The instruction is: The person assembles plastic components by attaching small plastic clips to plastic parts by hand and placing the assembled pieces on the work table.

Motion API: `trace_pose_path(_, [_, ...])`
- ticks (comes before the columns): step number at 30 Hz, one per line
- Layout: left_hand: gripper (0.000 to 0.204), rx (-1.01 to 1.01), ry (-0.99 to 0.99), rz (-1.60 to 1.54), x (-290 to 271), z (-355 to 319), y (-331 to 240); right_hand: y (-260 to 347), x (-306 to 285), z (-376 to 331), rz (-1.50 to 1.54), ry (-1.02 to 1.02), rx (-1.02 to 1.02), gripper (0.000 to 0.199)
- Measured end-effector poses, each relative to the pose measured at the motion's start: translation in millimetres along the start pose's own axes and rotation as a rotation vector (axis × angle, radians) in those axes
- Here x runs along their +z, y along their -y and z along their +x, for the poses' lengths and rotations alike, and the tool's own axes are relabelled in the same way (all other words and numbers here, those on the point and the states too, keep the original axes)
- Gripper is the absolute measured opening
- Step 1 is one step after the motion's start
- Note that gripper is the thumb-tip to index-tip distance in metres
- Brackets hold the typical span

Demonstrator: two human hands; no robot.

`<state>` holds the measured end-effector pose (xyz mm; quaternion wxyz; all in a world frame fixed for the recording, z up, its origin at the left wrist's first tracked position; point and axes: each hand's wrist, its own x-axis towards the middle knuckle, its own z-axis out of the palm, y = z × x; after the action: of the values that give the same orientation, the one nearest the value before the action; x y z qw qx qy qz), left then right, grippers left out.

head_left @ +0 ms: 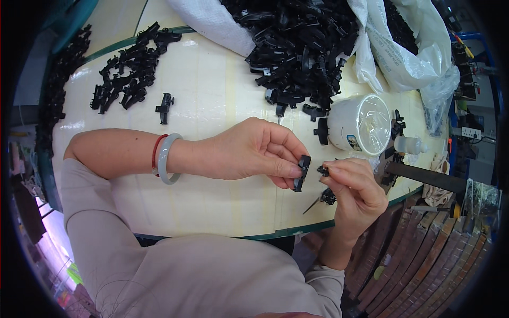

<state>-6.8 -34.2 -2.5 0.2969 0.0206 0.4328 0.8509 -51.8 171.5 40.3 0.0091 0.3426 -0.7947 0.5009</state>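
My left hand (254, 151) is closed on a black plastic part (303, 174), a narrow block held upright between thumb and fingers. Just to its right, my right hand (355, 188) pinches a small black piece (323, 170) between thumb and fingertips. A short gap separates the two pieces. Below my right fingertips lies a dark clump of small pieces (328, 196) with a thin pointed tool (311, 205) beside it. A single black part (165, 108) rests on the table beyond my left forearm.
A large heap of black parts (297, 53) spills from a white sack (212, 21). Another group of parts (132, 69) lies at the far left. To the right stand a white tub (342, 124), a clear plastic bag (437, 95) and a hammer-like tool (424, 176) at the table edge.
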Motion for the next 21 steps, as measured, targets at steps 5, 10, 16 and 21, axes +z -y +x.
trace_pose_path(5, [0.023, -0.015, -0.015, 0.016, 0.5, -0.6, -0.7, 1.2, 10.8, -1.7, -0.044, 0.003, -0.105, 0.023])
trace_pose_path(10, [0.021, -0.002, -0.009, 0.018, 0.1, -1.1, -0.5, -0.6, 12.8, -1.0, -0.056, -0.003, -0.138, 0.022])
trace_pose_path(16, [0.022, 0.005, -0.013, 0.032, -0.6, -0.8, 0.7, -4.2, 11.3, -1.1, -0.079, 0.012, -0.175, 0.023])
trace_pose_path(21, [0.022, 0.014, -0.005, 0.006, -0.1, -1.0, 2.7, -2.0, 12.2, -0.4, -0.099, 0.011, -0.16, 0.021])
